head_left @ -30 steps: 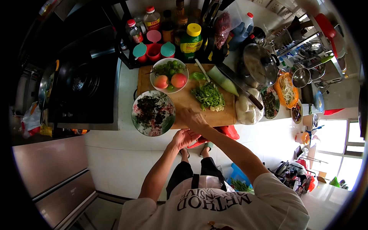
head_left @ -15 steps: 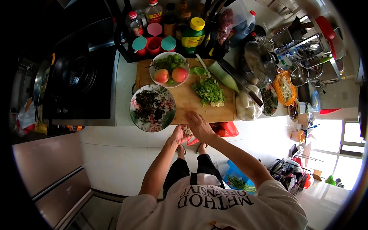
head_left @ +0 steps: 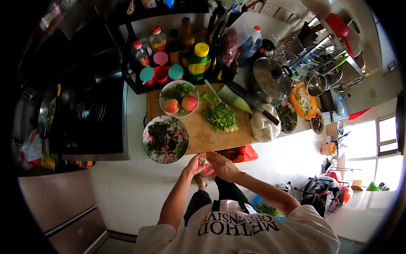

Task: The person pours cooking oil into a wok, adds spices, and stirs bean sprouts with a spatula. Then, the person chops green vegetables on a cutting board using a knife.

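Note:
In front of the cutting board (head_left: 198,137), my left hand (head_left: 195,165) is cupped around small whitish pieces that look like garlic cloves (head_left: 204,160). My right hand (head_left: 223,167) is held over them, fingers stretched toward the left hand; whether it grips anything is hidden. On the board lie chopped green vegetables (head_left: 220,116) with pale pieces (head_left: 231,128) at their near edge. A patterned plate (head_left: 185,146) with dark chopped stuff and pinkish meat overhangs the board's left front corner. A white bowl (head_left: 195,107) of green fruit and two peaches stands behind it.
Right of the greens, a knife (head_left: 268,115) lies beside a long green gourd (head_left: 237,100). A white plastic bag (head_left: 264,127), a lidded pot (head_left: 272,78) and an orange basket (head_left: 314,109) follow. The stove (head_left: 84,114) is at left; a red bag (head_left: 247,154) hangs below the board edge.
The head view has tilted up, so the counter appears lower. My right hand has drawn back from the board's front edge to over my left hand, which still holds the whitish pieces.

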The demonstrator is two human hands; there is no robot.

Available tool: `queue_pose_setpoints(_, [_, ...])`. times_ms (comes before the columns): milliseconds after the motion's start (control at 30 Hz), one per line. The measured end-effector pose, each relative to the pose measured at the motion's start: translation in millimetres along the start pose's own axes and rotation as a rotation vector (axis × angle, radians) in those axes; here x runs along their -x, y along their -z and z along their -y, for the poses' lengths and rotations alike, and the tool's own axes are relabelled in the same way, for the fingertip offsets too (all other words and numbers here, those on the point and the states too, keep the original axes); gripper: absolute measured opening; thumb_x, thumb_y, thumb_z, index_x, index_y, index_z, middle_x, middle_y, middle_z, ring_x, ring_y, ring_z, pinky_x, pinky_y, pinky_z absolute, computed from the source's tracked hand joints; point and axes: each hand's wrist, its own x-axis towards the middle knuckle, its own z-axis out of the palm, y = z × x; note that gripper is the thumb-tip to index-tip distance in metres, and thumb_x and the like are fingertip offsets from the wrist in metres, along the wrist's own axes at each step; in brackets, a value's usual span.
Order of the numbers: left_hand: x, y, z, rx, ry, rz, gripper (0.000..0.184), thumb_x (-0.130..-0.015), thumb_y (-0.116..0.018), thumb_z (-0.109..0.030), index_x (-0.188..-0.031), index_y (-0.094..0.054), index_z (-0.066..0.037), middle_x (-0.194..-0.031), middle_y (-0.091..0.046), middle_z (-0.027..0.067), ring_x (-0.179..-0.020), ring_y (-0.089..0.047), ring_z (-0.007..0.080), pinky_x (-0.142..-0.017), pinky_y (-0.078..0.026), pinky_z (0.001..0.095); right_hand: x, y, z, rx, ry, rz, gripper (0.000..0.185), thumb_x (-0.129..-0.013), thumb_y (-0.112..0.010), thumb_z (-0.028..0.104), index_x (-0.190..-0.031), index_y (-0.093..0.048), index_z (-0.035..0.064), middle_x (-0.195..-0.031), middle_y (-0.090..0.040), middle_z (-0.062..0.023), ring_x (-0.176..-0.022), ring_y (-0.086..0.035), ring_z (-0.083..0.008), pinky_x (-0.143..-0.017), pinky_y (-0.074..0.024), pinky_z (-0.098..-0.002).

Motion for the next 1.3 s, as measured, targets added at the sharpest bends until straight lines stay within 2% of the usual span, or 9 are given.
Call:
queue_pose_setpoints(67, [3, 3, 0, 0.032, 0.018, -0.037, 0.037, -0.097, -0.054, -0.016, -0.127, -0.053, 0.006, -0.12, -0.062, 0.0147, -0.102, -0.065, 0.0263, -0.097, -0.053, 0.0393, -10, 23, -14, 0.014, 0.014, -0.037, 0.041, -0.081, -0.059, 0.0, -0.122, -0.057, -0.0083, -0.13, -0.054, -0.024, -0.126, -0.05, -0.0373, -0.103, -0.0457, -0.0431])
queue_pose_setpoints(200, [13, -8, -1, 0.038, -0.013, 0.155, 0.039, -0.098, -0.048, -0.014, -0.128, -0.049, 0.011, -0.132, -0.053, 0.0245, -0.13, -0.048, 0.0363, -0.107, -0.046, 0.0379, -46, 88, -57, -0.209, -0.12, -0.215, 0.032, -0.084, -0.052, -0.001, -0.116, -0.057, -0.0078, -0.121, -0.059, -0.0254, -0.109, -0.058, -0.0415, -0.092, -0.0488, -0.0439])
queue_pose_setpoints(433, [56, -33, 9, 0.127, -0.013, 0.174, 0.04, -0.099, -0.043, -0.013, -0.129, -0.049, 0.013, -0.141, -0.044, 0.0282, -0.129, -0.048, 0.0352, -0.108, -0.045, 0.0374, -177, 265, -112, -0.01, -0.048, -0.688, 0.024, -0.086, -0.054, -0.004, -0.109, -0.062, 0.0002, -0.101, -0.063, -0.0204, -0.091, -0.063, -0.0363, -0.079, -0.0503, -0.0396])
queue_pose_setpoints(700, [103, -61, 15, 0.11, -0.184, 0.025, 0.042, -0.098, -0.044, -0.015, -0.13, -0.047, 0.012, -0.142, -0.045, 0.0259, -0.134, -0.041, 0.0374, -0.111, -0.04, 0.0427, -293, 333, -198, 0.062, -0.494, -0.686, 0.044, -0.08, -0.071, 0.038, -0.101, -0.07, -0.0009, -0.095, -0.07, -0.0214, -0.089, -0.069, -0.0323, -0.077, -0.0536, -0.04])
queue_pose_setpoints(767, [124, -72, 12, 0.235, -0.293, -0.087, 0.042, -0.097, -0.044, -0.016, -0.13, -0.048, 0.01, -0.142, -0.044, 0.0255, -0.134, -0.041, 0.0384, -0.11, -0.041, 0.0438, -307, 331, -219, 0.078, -0.561, -0.566, 0.035, -0.08, -0.071, 0.036, -0.088, -0.072, 0.001, -0.075, -0.068, -0.0148, -0.069, -0.068, -0.0241, -0.063, -0.053, -0.0362])
queue_pose_setpoints(833, [144, -66, 3, 0.475, -0.413, 0.177, 0.041, -0.097, -0.041, -0.016, -0.13, -0.048, 0.008, -0.134, -0.052, 0.0226, -0.133, -0.043, 0.0392, -0.108, -0.043, 0.0439, -320, 327, -257, 0.054, -0.602, -0.488, 0.027, -0.082, -0.068, 0.029, -0.08, -0.072, 0.0016, -0.064, -0.067, -0.0091, -0.054, -0.065, -0.0171, -0.05, -0.0512, -0.0315])
queue_pose_setpoints(967, [197, -58, -54, 0.391, -0.813, 0.053, 0.038, -0.098, -0.038, -0.013, -0.127, -0.05, 0.009, -0.132, -0.055, 0.0219, -0.131, -0.046, 0.035, -0.111, -0.041, 0.0437, -307, 328, -239, -0.357, -0.552, -0.524, 0.019, -0.082, -0.066, 0.018, -0.08, -0.07, -0.0004, -0.062, -0.066, -0.0087, -0.051, -0.065, -0.0158, -0.046, -0.0516, -0.0287])
queue_pose_setpoints(1033, [234, -63, -101, 0.542, -0.87, 0.226, 0.036, -0.098, -0.037, -0.011, -0.124, -0.051, 0.01, -0.126, -0.058, 0.0216, -0.127, -0.05, 0.034, -0.113, -0.039, 0.0444, -291, 329, -224, -0.354, -0.569, -0.535, 0.021, -0.085, -0.065, 0.02, -0.085, -0.068, -0.0007, -0.064, -0.065, -0.0068, -0.051, -0.064, -0.0153, -0.046, -0.0505, -0.0282])
queue_pose_setpoints(1300, [334, -29, -332, 0.293, -1.191, -0.037, 0.028, -0.097, -0.04, -0.007, -0.112, -0.053, 0.012, -0.112, -0.061, 0.0261, -0.115, -0.057, 0.0363, -0.111, -0.041, 0.048, -200, 340, -127, -0.644, -0.434, -0.5, 0.018, -0.094, -0.061, 0.019, -0.084, -0.063, 0.0049, -0.066, -0.055, 0.0033, -0.056, -0.051, -0.006, -0.051, -0.0421, -0.0226])
